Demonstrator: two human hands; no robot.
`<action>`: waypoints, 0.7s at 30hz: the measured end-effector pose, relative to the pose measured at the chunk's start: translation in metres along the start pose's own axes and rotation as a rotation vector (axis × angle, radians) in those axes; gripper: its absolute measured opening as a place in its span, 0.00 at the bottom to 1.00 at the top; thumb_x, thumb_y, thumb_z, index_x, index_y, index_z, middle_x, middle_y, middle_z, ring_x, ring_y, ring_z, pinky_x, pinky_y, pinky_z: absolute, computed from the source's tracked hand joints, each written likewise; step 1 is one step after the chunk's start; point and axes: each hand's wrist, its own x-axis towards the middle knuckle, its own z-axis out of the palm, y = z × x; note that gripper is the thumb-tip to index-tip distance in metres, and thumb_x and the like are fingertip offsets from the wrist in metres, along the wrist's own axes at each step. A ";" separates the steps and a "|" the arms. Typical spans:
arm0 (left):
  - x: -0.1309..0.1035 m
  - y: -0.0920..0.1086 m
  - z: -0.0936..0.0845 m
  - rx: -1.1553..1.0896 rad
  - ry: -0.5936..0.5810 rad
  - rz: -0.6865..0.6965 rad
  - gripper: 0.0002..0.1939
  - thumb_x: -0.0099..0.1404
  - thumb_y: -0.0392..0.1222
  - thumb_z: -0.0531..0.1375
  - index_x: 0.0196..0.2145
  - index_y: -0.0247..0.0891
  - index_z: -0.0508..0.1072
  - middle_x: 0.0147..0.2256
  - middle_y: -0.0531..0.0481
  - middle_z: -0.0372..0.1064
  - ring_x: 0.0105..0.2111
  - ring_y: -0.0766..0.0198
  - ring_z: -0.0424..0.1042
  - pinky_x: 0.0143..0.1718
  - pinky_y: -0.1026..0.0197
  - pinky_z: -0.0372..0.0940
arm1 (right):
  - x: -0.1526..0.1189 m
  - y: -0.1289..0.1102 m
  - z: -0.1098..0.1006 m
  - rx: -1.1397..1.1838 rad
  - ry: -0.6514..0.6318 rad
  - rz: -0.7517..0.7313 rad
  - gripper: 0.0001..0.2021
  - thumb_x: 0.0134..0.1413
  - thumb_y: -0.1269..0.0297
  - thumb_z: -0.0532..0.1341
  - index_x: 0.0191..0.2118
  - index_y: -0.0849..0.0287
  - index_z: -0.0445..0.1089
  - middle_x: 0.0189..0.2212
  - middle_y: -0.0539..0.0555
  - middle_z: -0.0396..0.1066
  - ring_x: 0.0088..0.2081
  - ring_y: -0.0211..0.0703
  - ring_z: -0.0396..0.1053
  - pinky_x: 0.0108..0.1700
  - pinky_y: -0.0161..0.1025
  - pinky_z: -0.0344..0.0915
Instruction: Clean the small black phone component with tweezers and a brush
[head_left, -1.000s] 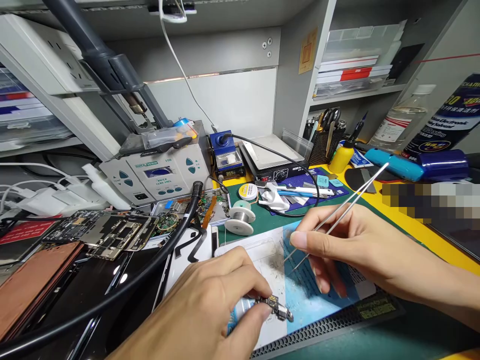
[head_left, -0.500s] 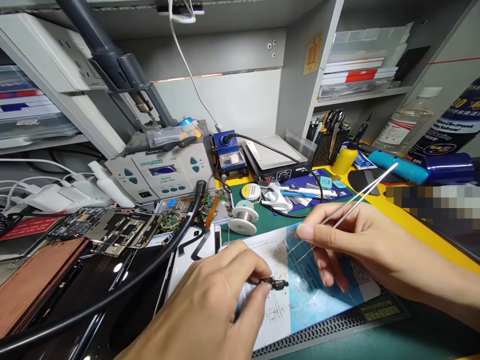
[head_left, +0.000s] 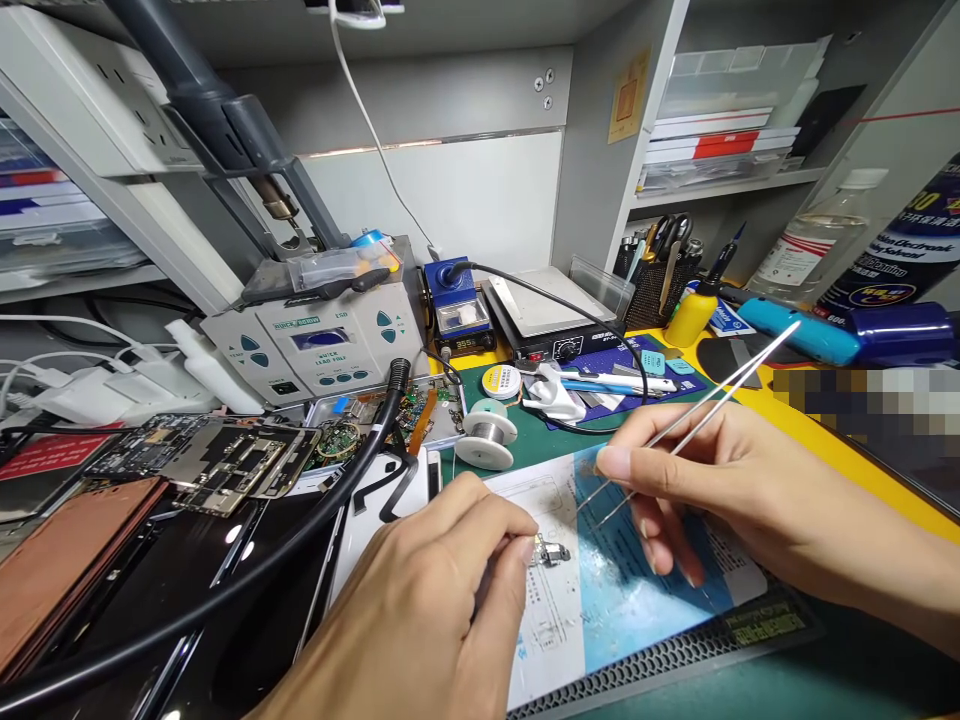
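My left hand (head_left: 450,585) pinches a small dark electronic part (head_left: 553,551) between thumb and forefinger, over the white side of a printed sheet (head_left: 551,630). Only the right end of that part shows past my fingertips. Thin metal tweezers (head_left: 694,425) are held in my right hand (head_left: 697,475), their tips pointing down and left above the sheet's blue side. A small gap lies between the tweezer tips and the dark part.
A solder spool (head_left: 486,436) and a round tin (head_left: 501,381) stand behind the sheet. Circuit boards (head_left: 225,460) lie left, crossed by a thick black hose (head_left: 300,540). A hot-air station (head_left: 322,345), hot plate (head_left: 551,305) and yellow bottle (head_left: 690,315) are at the back.
My left fingers have closed further, and the dark part has turned slightly and shifted a little up and left, showing a lighter surface. The right hand has barely moved.
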 end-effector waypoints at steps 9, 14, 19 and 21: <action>0.000 -0.002 0.000 0.016 0.014 0.021 0.16 0.82 0.40 0.52 0.39 0.45 0.78 0.35 0.55 0.73 0.30 0.67 0.70 0.32 0.61 0.60 | 0.001 0.003 -0.001 0.009 -0.017 -0.002 0.10 0.53 0.60 0.81 0.30 0.55 0.82 0.16 0.50 0.81 0.15 0.38 0.74 0.16 0.24 0.71; 0.000 -0.003 0.002 -0.001 0.030 0.036 0.18 0.83 0.41 0.51 0.37 0.44 0.76 0.34 0.56 0.72 0.30 0.68 0.69 0.32 0.61 0.60 | -0.001 0.002 0.000 -0.007 -0.017 -0.001 0.10 0.55 0.61 0.80 0.30 0.56 0.81 0.17 0.50 0.81 0.15 0.37 0.73 0.17 0.24 0.71; 0.000 -0.005 0.004 0.009 0.047 0.076 0.17 0.82 0.39 0.52 0.38 0.44 0.77 0.34 0.56 0.71 0.30 0.68 0.70 0.31 0.62 0.61 | -0.004 0.003 -0.001 -0.020 0.001 0.005 0.11 0.55 0.61 0.80 0.31 0.57 0.81 0.17 0.49 0.80 0.16 0.37 0.74 0.17 0.24 0.70; -0.001 -0.006 0.005 0.028 0.041 0.096 0.16 0.82 0.38 0.51 0.39 0.44 0.77 0.34 0.55 0.71 0.30 0.67 0.71 0.31 0.62 0.62 | -0.005 0.003 -0.002 -0.043 0.015 0.006 0.11 0.56 0.60 0.80 0.31 0.56 0.80 0.17 0.49 0.80 0.16 0.38 0.75 0.17 0.24 0.70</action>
